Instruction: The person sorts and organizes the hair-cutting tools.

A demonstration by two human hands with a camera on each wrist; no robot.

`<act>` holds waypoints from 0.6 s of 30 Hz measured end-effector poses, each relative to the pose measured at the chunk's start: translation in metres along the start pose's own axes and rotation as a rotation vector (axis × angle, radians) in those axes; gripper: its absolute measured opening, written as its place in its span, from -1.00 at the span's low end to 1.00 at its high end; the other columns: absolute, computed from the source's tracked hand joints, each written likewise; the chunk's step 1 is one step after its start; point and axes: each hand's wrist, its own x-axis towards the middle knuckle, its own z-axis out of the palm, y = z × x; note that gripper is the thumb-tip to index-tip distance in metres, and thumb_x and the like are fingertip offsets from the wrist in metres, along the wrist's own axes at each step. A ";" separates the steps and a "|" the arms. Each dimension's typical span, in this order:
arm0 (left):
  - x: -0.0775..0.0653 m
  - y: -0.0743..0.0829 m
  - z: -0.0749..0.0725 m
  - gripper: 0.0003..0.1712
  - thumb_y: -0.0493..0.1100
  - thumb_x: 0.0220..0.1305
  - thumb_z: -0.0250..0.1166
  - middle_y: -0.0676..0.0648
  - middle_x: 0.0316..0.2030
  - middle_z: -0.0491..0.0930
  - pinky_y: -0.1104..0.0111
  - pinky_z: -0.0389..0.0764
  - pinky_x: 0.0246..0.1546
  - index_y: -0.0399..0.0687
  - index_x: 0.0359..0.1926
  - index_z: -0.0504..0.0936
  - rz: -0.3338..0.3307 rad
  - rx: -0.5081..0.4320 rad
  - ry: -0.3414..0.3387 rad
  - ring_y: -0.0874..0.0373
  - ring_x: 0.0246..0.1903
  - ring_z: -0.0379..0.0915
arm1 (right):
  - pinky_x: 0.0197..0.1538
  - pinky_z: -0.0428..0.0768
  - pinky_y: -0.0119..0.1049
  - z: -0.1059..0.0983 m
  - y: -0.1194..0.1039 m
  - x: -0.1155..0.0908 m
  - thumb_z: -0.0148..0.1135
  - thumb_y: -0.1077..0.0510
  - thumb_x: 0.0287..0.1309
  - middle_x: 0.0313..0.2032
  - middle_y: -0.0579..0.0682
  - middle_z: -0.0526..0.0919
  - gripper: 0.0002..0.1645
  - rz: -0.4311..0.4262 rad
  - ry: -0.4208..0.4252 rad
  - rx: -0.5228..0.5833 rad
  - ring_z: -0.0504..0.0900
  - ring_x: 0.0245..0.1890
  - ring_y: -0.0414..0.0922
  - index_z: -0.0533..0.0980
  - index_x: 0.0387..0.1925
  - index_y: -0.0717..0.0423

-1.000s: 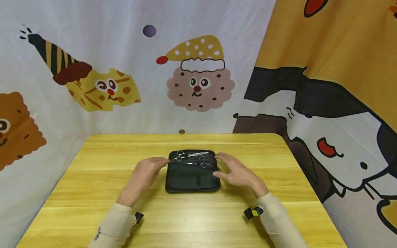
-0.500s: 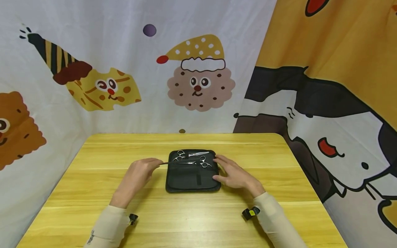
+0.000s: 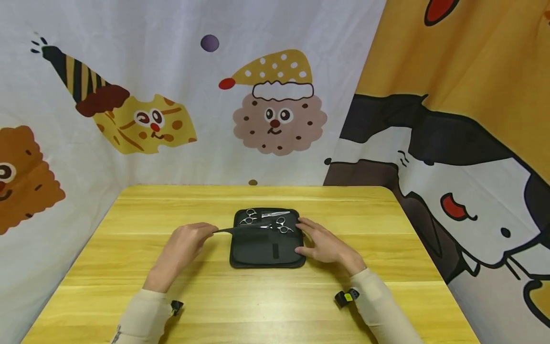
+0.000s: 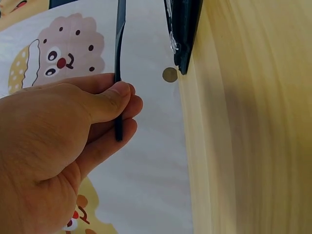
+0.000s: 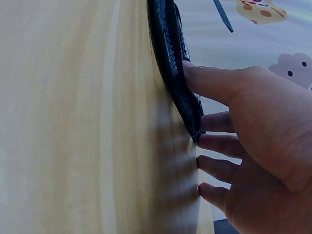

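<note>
I am pinching a thin black comb-like strip [image 4: 119, 129] between the thumb and fingers of the left hand [image 3: 185, 242], with a short end poking out past the fingers. No teeth are showing from this angle, so I am not swearing to a comb. The strip is running rightward, edge-on, over the middle of the black zip case [image 3: 253, 251], and its far tip is hanging apart from the case in the right wrist view.

With the right hand [image 3: 325, 242] I am spreading straight, relaxed fingers around the case's right side, the thumb touching its edge; I am not gripping anything there. The case is sitting towards the back of the wooden table [image 3: 266, 306], with one pair of scissors [image 3: 276, 214] lying near its back edge and a second pair of scissors [image 3: 278, 227] in front, rings pointing right.

I am judging the step in hand to be lifting the strip out of the case, the right hand steadying. The next move, I am reckoning, is calling for a firm pinch and a level path leftward, so the trailing tip is clearing both pairs.
</note>
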 end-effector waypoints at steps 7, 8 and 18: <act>-0.009 -0.002 -0.001 -0.73 -0.46 0.08 0.51 -0.06 -0.25 0.82 0.15 0.78 -0.28 -0.11 -0.20 0.86 -0.016 0.016 -0.046 0.06 -0.29 0.73 | 0.49 0.24 0.08 0.001 0.000 0.000 0.29 -0.31 0.30 0.57 0.15 0.09 0.03 0.009 -0.002 0.005 0.11 0.50 0.07 0.25 0.57 0.18; -0.011 -0.002 -0.001 -0.72 -0.46 0.07 0.52 -0.05 -0.26 0.82 0.16 0.78 -0.28 -0.09 -0.21 0.86 -0.018 0.020 -0.059 0.07 -0.30 0.73 | 0.48 0.24 0.08 0.001 0.000 0.000 0.29 -0.31 0.30 0.57 0.16 0.09 0.03 0.008 0.000 0.004 0.11 0.50 0.07 0.25 0.57 0.19; -0.017 0.000 0.001 -0.77 -0.43 0.10 0.51 0.00 -0.28 0.83 0.19 0.78 -0.23 -0.07 -0.24 0.88 -0.019 0.035 -0.153 0.09 -0.26 0.73 | 0.49 0.24 0.07 0.000 -0.001 0.001 0.32 -0.27 0.30 0.56 0.20 0.11 0.03 -0.018 0.001 0.005 0.13 0.49 0.09 0.26 0.55 0.24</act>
